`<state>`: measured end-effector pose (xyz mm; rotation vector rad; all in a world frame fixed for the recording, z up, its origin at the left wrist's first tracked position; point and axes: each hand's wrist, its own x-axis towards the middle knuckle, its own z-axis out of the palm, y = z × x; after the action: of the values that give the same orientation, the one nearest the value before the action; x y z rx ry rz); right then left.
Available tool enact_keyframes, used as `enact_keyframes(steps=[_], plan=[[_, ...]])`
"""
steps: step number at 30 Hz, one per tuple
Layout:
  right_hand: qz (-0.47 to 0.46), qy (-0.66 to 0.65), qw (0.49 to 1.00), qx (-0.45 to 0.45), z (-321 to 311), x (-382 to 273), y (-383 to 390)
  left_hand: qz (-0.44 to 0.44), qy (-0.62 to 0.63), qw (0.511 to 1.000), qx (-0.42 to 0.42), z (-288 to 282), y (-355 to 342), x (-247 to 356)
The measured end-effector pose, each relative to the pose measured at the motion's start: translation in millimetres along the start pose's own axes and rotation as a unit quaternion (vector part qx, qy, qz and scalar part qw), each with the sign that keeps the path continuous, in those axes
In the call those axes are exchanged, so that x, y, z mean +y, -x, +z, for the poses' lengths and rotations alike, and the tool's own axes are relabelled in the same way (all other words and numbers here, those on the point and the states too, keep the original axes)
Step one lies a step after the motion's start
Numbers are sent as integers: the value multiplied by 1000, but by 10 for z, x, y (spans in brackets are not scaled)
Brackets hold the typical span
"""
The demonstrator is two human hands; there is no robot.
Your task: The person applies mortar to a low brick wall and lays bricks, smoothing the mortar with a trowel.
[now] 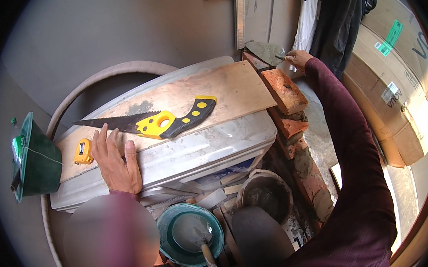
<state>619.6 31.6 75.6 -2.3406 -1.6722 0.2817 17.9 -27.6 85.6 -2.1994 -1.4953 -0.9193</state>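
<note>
At the far right, my right hand (298, 59) is closed around the handle of a trowel (265, 53); its grey, mortar-smeared blade lies over the far end of a low brick wall (300, 157). A loose-looking orange brick (284, 90) sits on that wall, nearer to me than the blade. My left hand (117, 162) rests with fingers stretched out on a plywood board (240, 84), which lies on a white appliance casing (210, 148). Beside its fingertips are a yellow tape measure (83, 151) and a handsaw (156, 123) with a black and yellow handle.
Below the casing stand a green basin (166, 236) of cloudy water with a wooden-handled trowel (207, 255), and a dark bucket (289, 197). A green bucket (42, 160) is at left, near a thick hose (68, 101). Cardboard (385, 92) and hanging clothes (337, 20) flank my right arm.
</note>
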Motion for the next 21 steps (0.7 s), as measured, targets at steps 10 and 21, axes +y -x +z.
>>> enact_keyframes(steps=[10, 21], plan=[[-347, 474, 788, -184, -217, -39, -342, 0, -13, 1000, -4, -9, 16, -86], [-87, -29, 989, 116, -287, -236, 3090, 98, -30, 994, 38, 220, -26, -168]])
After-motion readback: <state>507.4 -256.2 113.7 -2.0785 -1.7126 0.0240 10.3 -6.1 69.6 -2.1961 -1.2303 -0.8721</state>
